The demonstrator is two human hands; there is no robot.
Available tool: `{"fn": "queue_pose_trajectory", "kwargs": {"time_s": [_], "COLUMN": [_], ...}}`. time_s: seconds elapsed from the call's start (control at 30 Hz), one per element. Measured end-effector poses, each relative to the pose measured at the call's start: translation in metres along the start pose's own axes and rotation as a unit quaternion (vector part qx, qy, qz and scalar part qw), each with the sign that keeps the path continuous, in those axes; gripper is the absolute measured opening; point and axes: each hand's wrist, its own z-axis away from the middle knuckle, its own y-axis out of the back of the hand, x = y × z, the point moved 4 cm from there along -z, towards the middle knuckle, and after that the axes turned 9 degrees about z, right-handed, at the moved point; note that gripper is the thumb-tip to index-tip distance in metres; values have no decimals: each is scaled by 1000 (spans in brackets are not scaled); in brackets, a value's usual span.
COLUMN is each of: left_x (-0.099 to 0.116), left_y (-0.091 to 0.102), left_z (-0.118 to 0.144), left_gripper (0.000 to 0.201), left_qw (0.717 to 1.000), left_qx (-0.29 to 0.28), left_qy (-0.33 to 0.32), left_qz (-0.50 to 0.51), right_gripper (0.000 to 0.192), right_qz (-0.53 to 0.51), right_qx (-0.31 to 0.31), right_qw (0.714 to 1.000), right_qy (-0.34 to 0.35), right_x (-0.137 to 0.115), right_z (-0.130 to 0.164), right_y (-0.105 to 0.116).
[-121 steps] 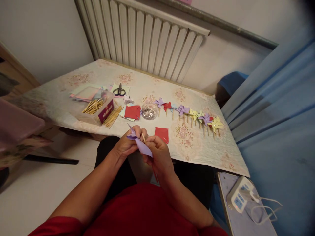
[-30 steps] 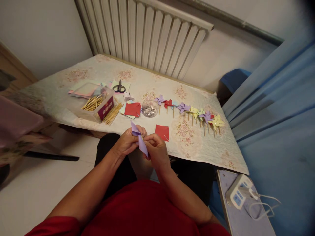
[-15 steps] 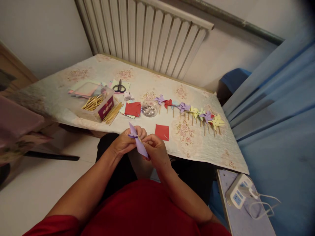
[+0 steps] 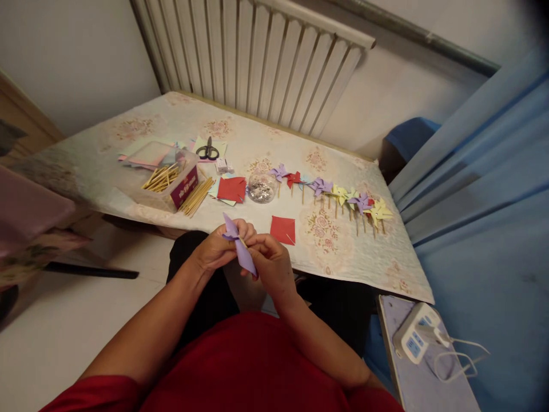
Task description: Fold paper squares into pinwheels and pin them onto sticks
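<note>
Together, two hands — left hand [image 4: 214, 250], right hand [image 4: 270, 260] — on one purple pinwheel [image 4: 240, 247]

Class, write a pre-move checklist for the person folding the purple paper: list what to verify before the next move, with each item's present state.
1. Both hands grip the purple paper: left hand and right hand pinch it. Ok.
2. Stick visible between the fingers: cannot tell.
3. Spare sticks lie beside the box: ok.
4. Red paper square lies flat on the table: ok.
5. Scissors apart from hands: ok.
</note>
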Motion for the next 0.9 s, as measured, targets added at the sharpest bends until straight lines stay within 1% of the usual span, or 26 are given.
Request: {"fn": "queue_pose_trajectory", "kwargs": {"time_s": [0.3,0.47,0.73,0.9], "left_x": [-1,0,0,-1], "left_y": [2,0,4,5], "left_z": [-1,0,1,1], "left_gripper": [36,35,31,30], "left_qw": [1000,1000,999,999], "left_qx": [16,14,6,15], "left_qy": [-12,-20,-34,-34], "left_qz": [12,7,4,1], "right_gripper": [17,17,16,17], "right_qz": [68,102,140,145], "right_qx": [37,57,54,61], "right_qw": [995,990,985,983], "right_qy": [57,72,89,97], "right_x": [0,1,2,3], "right_z": [4,5,4,3], "right_y": [2,6,6,6]}}
